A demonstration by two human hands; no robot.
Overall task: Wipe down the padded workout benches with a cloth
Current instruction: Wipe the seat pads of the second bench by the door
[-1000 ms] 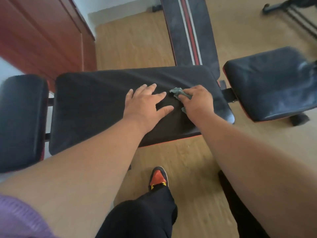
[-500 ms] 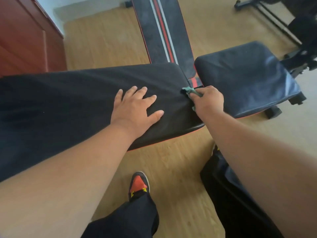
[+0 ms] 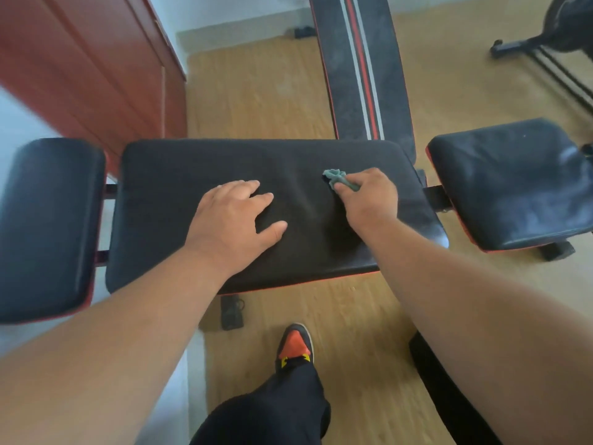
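We see the wide black padded bench (image 3: pixel 179 194) with red edge trim running across the middle of the view, above a light wooden plank floor (image 3: pixel 256 101). Our left hand (image 3: pixel 236 220) lies flat on its centre, fingers straight and spread, holding nothing. Our right hand (image 3: pixel 369 195) is curled around a small crumpled grey-green cloth (image 3: pixel 337 177), pressing it onto the bench top toward the right end; how much of the cloth sits under the palm we cannot quite tell. A smaller glossy black cushion (image 3: pixel 48 226) sits just beside the bench's left end, and a square black seat pad (image 3: pixel 513 184) lies just beyond its right end. A long black board with red and white stripes (image 3: pixel 359 65) stretches away behind.
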